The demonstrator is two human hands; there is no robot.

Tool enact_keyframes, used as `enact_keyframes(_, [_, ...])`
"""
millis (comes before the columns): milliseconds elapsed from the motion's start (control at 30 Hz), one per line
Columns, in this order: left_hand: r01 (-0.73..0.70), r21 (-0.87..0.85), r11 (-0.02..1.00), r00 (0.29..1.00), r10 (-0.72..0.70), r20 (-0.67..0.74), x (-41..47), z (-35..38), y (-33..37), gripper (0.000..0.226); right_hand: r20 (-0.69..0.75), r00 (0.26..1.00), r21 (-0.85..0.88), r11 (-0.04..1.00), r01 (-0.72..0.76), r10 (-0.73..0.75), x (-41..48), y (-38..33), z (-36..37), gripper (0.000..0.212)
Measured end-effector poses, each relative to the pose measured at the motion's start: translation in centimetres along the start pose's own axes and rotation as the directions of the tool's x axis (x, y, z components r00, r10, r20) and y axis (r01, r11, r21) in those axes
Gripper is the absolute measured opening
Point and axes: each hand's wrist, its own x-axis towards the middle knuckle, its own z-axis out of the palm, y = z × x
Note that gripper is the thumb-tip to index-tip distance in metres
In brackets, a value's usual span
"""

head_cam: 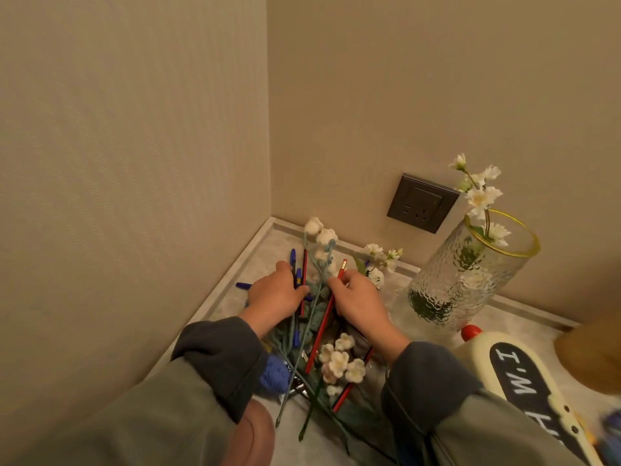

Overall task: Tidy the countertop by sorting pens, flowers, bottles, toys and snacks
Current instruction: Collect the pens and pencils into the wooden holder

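Note:
A tangle of crocheted flowers [341, 363] with green stems lies in the countertop corner, mixed with blue pens [293, 257] and red pencils [321, 326]. My left hand [275, 295] rests on the pile with its fingers closed around blue pens and a red pencil. My right hand [361, 299] pinches the upper end of a long red pencil near its eraser tip. A textured glass vase [460, 280] with a gold rim stands at the right and holds a white blossom sprig [480, 196]. Another white sprig [381, 260] lies behind my right hand.
The marble countertop [262, 250] ends in a raised lip against two beige walls. A dark wall socket [422, 203] sits behind the vase. A cream bottle with a red cap [504, 361] lies at the right, a blue crocheted toy [274, 376] beside my left sleeve.

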Motion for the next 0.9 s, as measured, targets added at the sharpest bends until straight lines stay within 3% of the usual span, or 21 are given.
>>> enact_keyframes(200, [-0.021,-0.254,0.967,0.996,-0.002,-0.093,-0.4,0.3,-0.5,0.043,0.009,0.999,0.158,0.987,0.031,-0.033,0.5,-0.6,0.1,0.029])
enact_keyframes(333, [-0.076,-0.521,0.85,0.99,0.003,-0.14,-0.4,-0.4,-0.6,0.042,-0.007,0.995,0.195,0.976,0.095,-0.096,0.1,-1.7,-0.3,0.029])
enact_keyframes(467, [-0.201,-0.638,0.744,0.971,0.063,-0.232,-1.7,-2.0,0.1,0.037,-0.05,0.982,0.241,0.952,0.187,-0.18,-0.8,-3.6,-1.2,0.028])
enact_keyframes(567, [-0.302,-0.687,0.661,0.94,0.086,-0.33,-3.4,-3.3,1.1,0.038,-0.057,0.975,0.303,0.926,0.223,-0.216,-1.8,-4.9,-2.4,0.032])
enact_keyframes(700, [-0.419,-0.71,0.566,0.898,0.144,-0.415,-5.7,-5.0,2.9,0.04,-0.076,0.963,0.387,0.882,0.268,-0.259,-3.7,-6.6,-4.7,0.02])
enact_keyframes(900, [-0.54,-0.647,0.538,0.837,0.268,-0.477,-8.6,-6.5,5.8,0.04,-0.161,0.944,0.427,0.842,0.33,-0.288,-6.4,-7.3,-8.9,0.014])
